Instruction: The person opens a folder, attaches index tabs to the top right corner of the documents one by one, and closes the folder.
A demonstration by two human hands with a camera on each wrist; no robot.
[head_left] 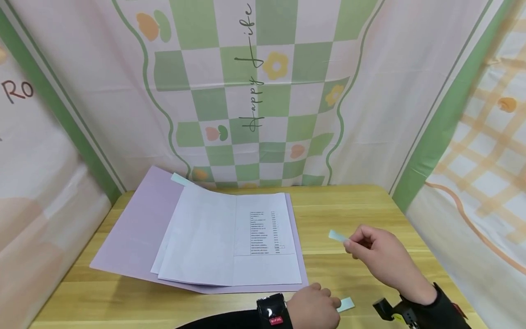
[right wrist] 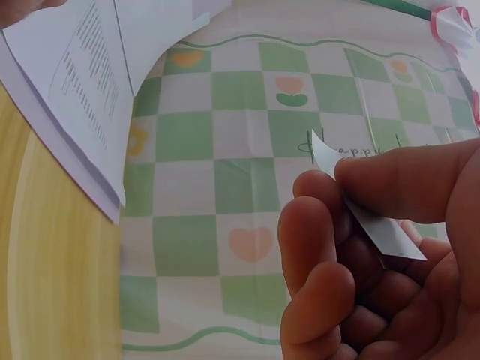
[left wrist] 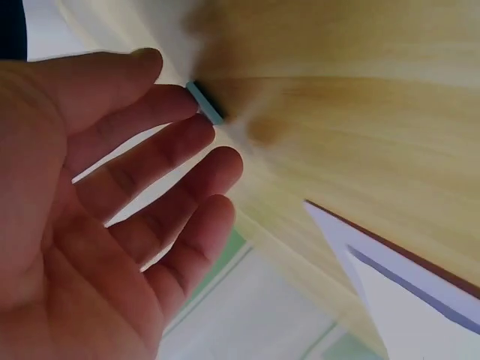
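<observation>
My right hand (head_left: 388,258) is raised over the right side of the table and pinches a pale blue-green sticky note strip (head_left: 337,236) between thumb and forefinger. In the right wrist view that strip (right wrist: 386,234) is slightly curled, with its far end rising past the fingertips. Near the front edge my left hand (head_left: 314,307) lies low over the table, fingers loosely bent and spread. Its fingertips are right at a small pad of blue-green sticky notes (head_left: 346,305), seen edge-on as a thin pad (left wrist: 205,103) in the left wrist view.
A purple folder (head_left: 131,228) lies spread on the wooden table (head_left: 341,201), left of my hands. White sheets (head_left: 201,237) rest in it, one with a printed list. A blue-green tab (head_left: 181,179) sticks out at their top left. Patterned cloth (head_left: 275,105) surrounds the table.
</observation>
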